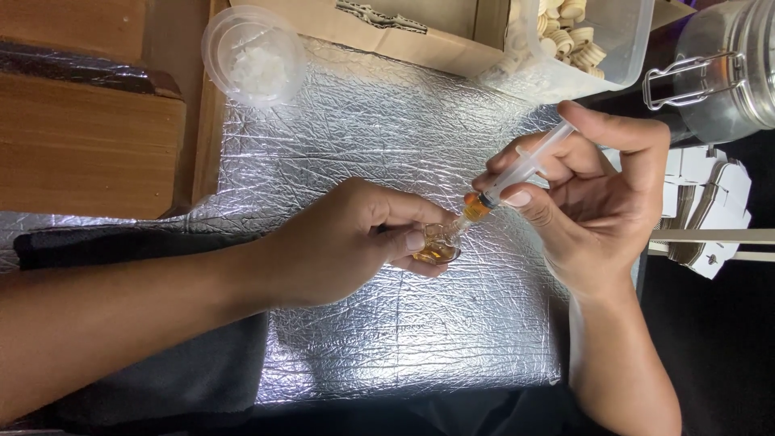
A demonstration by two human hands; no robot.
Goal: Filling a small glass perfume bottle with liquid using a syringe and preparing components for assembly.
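A small, fragile-looking glass vial of amber liquid is pinched in the closed left hand while a light plastic syringe is gripped by its barrel in the right hand over the foil-covered worktop.

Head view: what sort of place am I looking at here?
Probably a small craft or hobby workbench, not a lab. The left hand steadies a small amber bottle while the right hand holds a syringe over a foil-covered mat; a tub of wooden pieces sits behind.
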